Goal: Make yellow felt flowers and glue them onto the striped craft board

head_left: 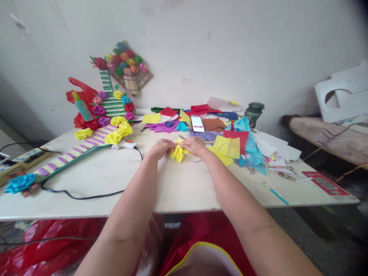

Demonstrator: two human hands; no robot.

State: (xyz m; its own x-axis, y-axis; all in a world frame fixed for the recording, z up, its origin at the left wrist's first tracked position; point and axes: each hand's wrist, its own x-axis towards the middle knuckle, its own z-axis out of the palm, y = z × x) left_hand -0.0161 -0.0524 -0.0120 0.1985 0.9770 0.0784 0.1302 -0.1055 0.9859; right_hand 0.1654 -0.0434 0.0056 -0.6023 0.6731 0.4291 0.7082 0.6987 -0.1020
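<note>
Both my hands meet over the middle of the white table (184, 195), around a yellow paper flower (178, 153). My left hand (161, 148) pinches the flower at its upper left side. From the right, my right hand (194, 146) has its fingers closed on the flower's top edge. The petals hang down below the fingertips, and the fingers hide the flower's upper part. Just behind the hands a thin pointed metal tip shows, too small to name. Beside my right hand lie yellow crepe paper sheets (230, 147) with a pale string across them.
A white glue gun (124, 145) with a black cord lies left, near finished yellow flowers (119, 132) and a decorated guitar shape (71, 153). Behind are a phone (197, 124), coloured paper and purple shreds (207, 136). A dark bottle (254, 113) and paper scraps (277, 161) stand right.
</note>
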